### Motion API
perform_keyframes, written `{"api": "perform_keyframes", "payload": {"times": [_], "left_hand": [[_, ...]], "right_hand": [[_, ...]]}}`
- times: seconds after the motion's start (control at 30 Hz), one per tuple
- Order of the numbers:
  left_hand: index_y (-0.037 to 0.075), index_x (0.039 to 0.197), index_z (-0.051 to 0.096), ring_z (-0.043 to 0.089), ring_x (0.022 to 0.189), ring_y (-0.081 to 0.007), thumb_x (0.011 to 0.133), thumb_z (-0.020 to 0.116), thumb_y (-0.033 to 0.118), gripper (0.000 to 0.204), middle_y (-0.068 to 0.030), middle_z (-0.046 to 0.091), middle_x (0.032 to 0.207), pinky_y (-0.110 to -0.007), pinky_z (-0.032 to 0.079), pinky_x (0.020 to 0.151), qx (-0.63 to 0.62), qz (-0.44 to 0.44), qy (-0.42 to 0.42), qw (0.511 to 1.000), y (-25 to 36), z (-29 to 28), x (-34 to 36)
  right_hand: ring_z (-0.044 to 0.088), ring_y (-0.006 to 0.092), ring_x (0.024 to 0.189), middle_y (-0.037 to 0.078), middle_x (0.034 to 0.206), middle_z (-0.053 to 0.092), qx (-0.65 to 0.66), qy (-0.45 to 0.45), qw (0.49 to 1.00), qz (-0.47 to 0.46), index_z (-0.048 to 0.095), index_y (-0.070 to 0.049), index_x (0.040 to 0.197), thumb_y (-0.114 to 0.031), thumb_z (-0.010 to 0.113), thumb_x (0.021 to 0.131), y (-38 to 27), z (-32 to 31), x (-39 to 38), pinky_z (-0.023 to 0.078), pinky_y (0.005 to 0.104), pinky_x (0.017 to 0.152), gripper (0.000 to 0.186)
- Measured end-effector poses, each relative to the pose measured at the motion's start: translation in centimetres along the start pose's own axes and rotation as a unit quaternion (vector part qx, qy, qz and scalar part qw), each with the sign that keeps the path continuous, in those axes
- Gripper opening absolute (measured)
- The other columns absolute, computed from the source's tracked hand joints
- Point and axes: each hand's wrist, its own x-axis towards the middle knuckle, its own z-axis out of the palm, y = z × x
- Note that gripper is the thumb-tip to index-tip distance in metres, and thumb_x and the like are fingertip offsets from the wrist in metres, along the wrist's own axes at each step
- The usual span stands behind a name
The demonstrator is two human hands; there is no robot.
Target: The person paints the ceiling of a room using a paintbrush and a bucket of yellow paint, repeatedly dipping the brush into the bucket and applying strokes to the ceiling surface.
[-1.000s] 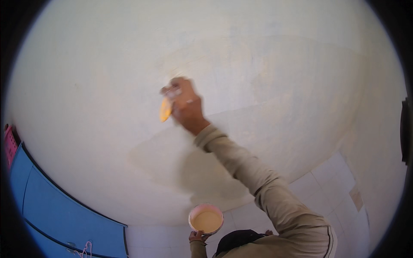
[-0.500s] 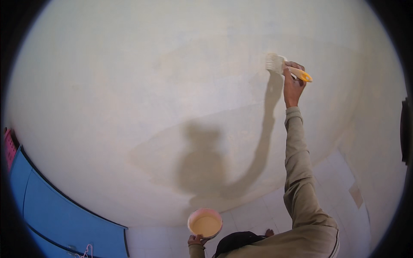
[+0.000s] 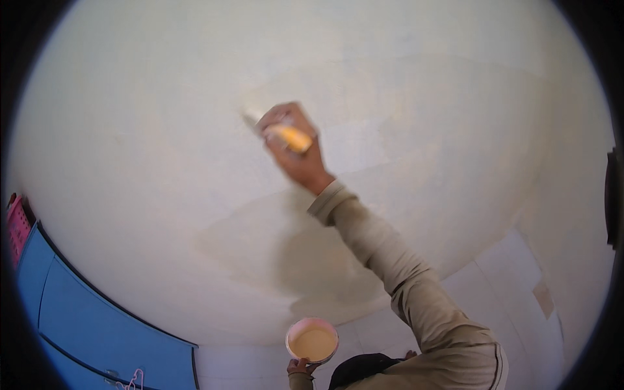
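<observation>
My right hand (image 3: 296, 144) is closed round the yellow-ended handle of a paintbrush (image 3: 294, 138), blurred by motion. The brush's pale bristles are against, or very close to, the off-white wall (image 3: 162, 130), left of the middle. Low in the picture my left hand (image 3: 301, 366) grips the near rim of a round tub of paint (image 3: 312, 342). The tub has a pinkish inner wall and holds cream-coloured paint; it is held roughly level. Slightly darker, damp-looking patches spread across the wall around the brush.
A blue cabinet (image 3: 107, 305) stands along the wall at lower left, with a pink basket (image 3: 18, 227) on its far end. Pink hangers (image 3: 135, 379) hang near its front. Pale floor tiles (image 3: 474, 286) lie below, and a dark object (image 3: 611, 198) is at the right edge.
My right hand has swept the paintbrush a long way left across the wall and slightly down, the forearm now slanting left. My left hand and the tub have stayed almost in place.
</observation>
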Motion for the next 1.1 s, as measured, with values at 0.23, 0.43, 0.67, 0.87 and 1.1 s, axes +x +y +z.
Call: {"api": "perform_keyframes", "payload": {"times": [0.23,0.43,0.67,0.87,1.1], "left_hand": [[-0.016,0.097,0.044,0.065,0.077,-0.0409,0.07,0.063,0.0,0.036,-0.0261,0.058,0.092,-0.054,0.063,0.067,0.056,0.003,-0.014,0.998,-3.4,-5.4,-1.9],[-0.009,0.081,0.046,0.064,0.07,-0.0347,0.069,0.065,-0.001,0.024,-0.0211,0.058,0.088,-0.054,0.062,0.061,0.102,0.054,-0.039,0.993,-4.6,-8.4,-4.0],[-0.009,0.086,0.044,0.064,0.074,-0.0377,0.07,0.061,-0.005,0.024,-0.0238,0.057,0.09,-0.056,0.062,0.067,0.094,0.045,-0.003,0.995,-5.5,-8.0,-3.9],[-0.009,0.081,0.043,0.063,0.073,-0.037,0.066,0.063,-0.005,0.025,-0.0223,0.057,0.085,-0.056,0.061,0.062,-0.011,-0.012,-0.002,1.0,-4.7,-7.1,-1.0],[-0.007,0.076,0.045,0.064,0.074,-0.034,0.065,0.065,-0.001,0.024,-0.0193,0.056,0.081,-0.053,0.061,0.06,0.074,0.008,0.009,0.997,-4.2,-7.3,1.2]], "right_hand": [[0.057,0.0073,0.08,-0.001,0.091,0.063,-0.135,0.156,0.975,0.088,0.065,-0.005,0.097,-0.006,0.069,0.085,-1.2,-21.0,2.4,0.049,0.0238,0.073,0.013],[0.062,0.015,0.085,0.007,0.103,0.057,-0.37,0.075,0.918,-0.119,0.059,-0.001,0.1,-0.004,0.06,0.09,-5.8,-21.0,-2.9,0.053,0.028,0.074,0.011],[0.06,0.0263,0.09,0.009,0.097,0.057,-0.268,-0.04,0.962,-0.009,0.069,-0.011,0.091,-0.001,0.073,0.064,-7.7,0.8,-12.8,0.053,0.035,0.074,0.029],[0.058,0.0185,0.091,0.007,0.096,0.056,-0.036,0.054,0.992,0.109,0.064,-0.006,0.09,0.004,0.063,0.078,-2.8,-4.8,-12.0,0.048,0.0289,0.079,0.015],[0.057,0.0141,0.093,0.004,0.1,0.057,-0.188,0.181,0.953,0.153,0.063,-0.002,0.089,-0.001,0.06,0.086,0.7,-23.0,-10.4,0.048,0.029,0.082,0.005]]}}
